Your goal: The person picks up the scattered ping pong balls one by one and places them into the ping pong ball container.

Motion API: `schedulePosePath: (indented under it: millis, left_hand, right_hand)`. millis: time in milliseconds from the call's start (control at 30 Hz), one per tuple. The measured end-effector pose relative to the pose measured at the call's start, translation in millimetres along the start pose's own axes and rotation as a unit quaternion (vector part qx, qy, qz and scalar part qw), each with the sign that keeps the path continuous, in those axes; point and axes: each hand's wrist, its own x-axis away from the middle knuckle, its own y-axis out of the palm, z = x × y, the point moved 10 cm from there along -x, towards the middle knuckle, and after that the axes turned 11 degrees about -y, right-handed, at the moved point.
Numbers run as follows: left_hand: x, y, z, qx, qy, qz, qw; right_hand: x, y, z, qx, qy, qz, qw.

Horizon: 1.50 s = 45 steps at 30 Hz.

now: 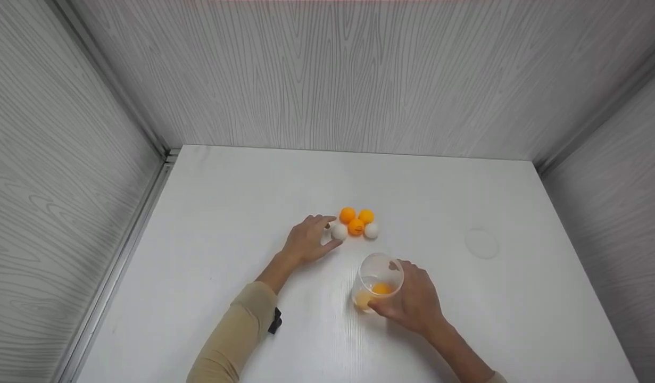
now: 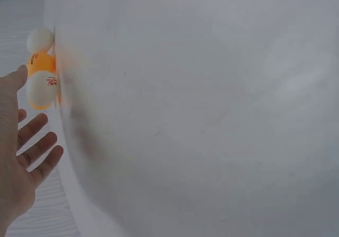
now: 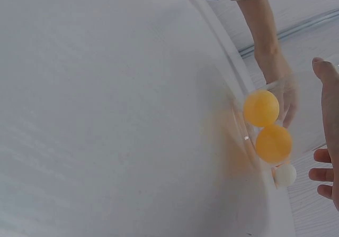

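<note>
My right hand grips a clear plastic cup from its right side, the cup tilted slightly on the white table. Inside lie two orange ping-pong balls, also seen through the wall in the right wrist view. My left hand reaches to a white ping-pong ball, thumb and forefinger spread on either side of it. Beside that ball cluster three orange ping-pong balls and a second white ball. In the left wrist view, the left hand's other fingers are spread apart.
A thin transparent ring-shaped disc lies flat on the right of the white table. Grey wood-grain panels stand along the back and both sides. A black piece shows at the left sleeve.
</note>
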Motion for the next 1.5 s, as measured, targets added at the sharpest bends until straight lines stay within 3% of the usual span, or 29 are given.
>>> schedulePosePath:
  millis: [700,1267,1500]
  left_hand:
    - [-5.7,14.7,-2.4,0.001,-0.023,-0.022,0.9995]
    - [-7.8,13.9,-1.2,0.000,-0.014,0.004,0.9999]
    - [-8.9,13.9,-2.1,0.001,-0.022,0.000,0.9998]
  right_hand:
    - [4,5,6,-0.021,0.032,-0.016,0.999]
    - [1,2,0,-0.004,0.006,-0.008,1.000]
    - [2,4,2,-0.006,0.015,-0.015,1.000]
